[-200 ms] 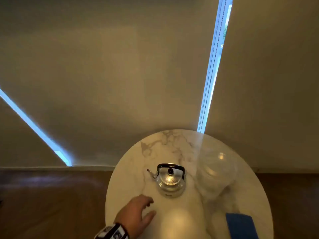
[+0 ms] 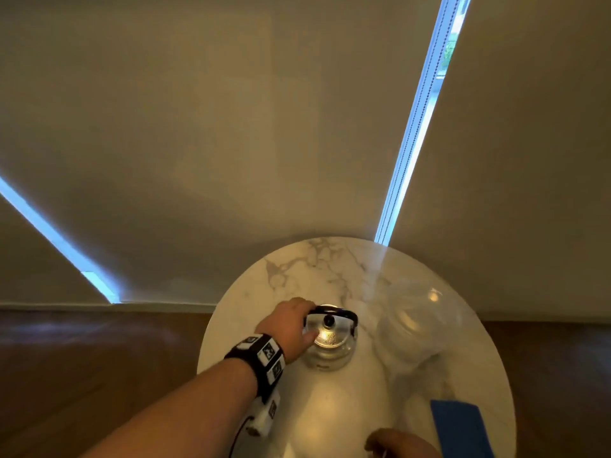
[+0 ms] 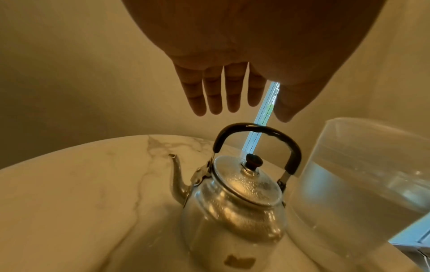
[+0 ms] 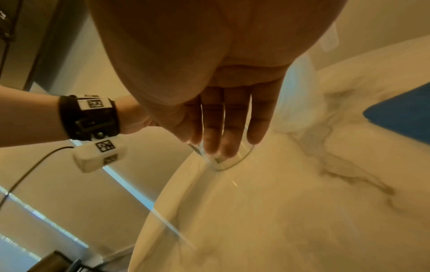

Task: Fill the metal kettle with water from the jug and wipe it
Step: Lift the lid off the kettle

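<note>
The metal kettle [image 2: 330,345] stands mid-table with its lid on and its black handle [image 3: 256,131] upright. Its spout points left. My left hand [image 2: 307,320] hovers over the kettle's left side, and in the left wrist view its fingers [image 3: 213,95] are straight, just above the handle and apart from it. The clear jug [image 2: 418,325] holds water and stands right of the kettle [image 3: 232,198]. A blue cloth [image 2: 463,428] lies at the near right. My right hand [image 2: 398,442] shows at the bottom edge, open with straight fingers [image 4: 232,128] over the table and holding nothing.
Everything stands on a round white marble table [image 2: 297,266] that backs onto beige window blinds. Dark wooden floor lies to either side. The jug [image 3: 360,184] stands very close to the kettle's right side.
My left hand has moved from the table's near edge forward to above the kettle. My right hand has come into view at the bottom edge.
</note>
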Motion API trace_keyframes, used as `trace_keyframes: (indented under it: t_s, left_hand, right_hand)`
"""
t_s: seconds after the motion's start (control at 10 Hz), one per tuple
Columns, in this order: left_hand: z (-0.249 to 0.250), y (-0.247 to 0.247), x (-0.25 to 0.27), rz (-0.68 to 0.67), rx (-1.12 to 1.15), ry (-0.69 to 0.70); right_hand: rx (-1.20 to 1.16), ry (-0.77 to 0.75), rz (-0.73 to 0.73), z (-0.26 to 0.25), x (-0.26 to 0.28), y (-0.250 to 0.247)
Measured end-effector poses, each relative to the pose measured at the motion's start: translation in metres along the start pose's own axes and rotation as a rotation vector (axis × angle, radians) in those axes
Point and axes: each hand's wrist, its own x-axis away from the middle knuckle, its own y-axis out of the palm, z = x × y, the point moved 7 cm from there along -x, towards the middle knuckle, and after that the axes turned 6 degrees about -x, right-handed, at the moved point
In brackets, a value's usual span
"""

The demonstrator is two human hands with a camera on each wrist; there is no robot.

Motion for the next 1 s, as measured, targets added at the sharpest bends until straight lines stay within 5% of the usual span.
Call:
trace_keyframes:
  t_s: [0.1,0.3,0.6,0.8,1.0]
  left_hand:
    - [-0.004,0.014,-0.033,-0.118,-0.010,0.003]
    - [-0.009,0.025,-0.048,-0.193,-0.008,0.065]
    - [-0.031,0.042,0.035,-0.270,0.118,0.099]
    - [-0.045,0.046,0.064,-0.233,0.264,0.046]
    - [-0.060,0.050,0.049,-0.205,0.355,0.005]
  right_hand:
    - [-0.138,-0.036,0.027,-0.046,0.012,-0.051]
    - [-0.186,-0.130,0.363,-0.087,0.037,-0.090]
    - [-0.130,-0.264,0.633,-0.140,0.016,-0.106]
    - [-0.118,-0.316,0.659,-0.169,-0.019,-0.102]
    - [-0.032,-0.205,0.612,-0.183,-0.046,-0.105]
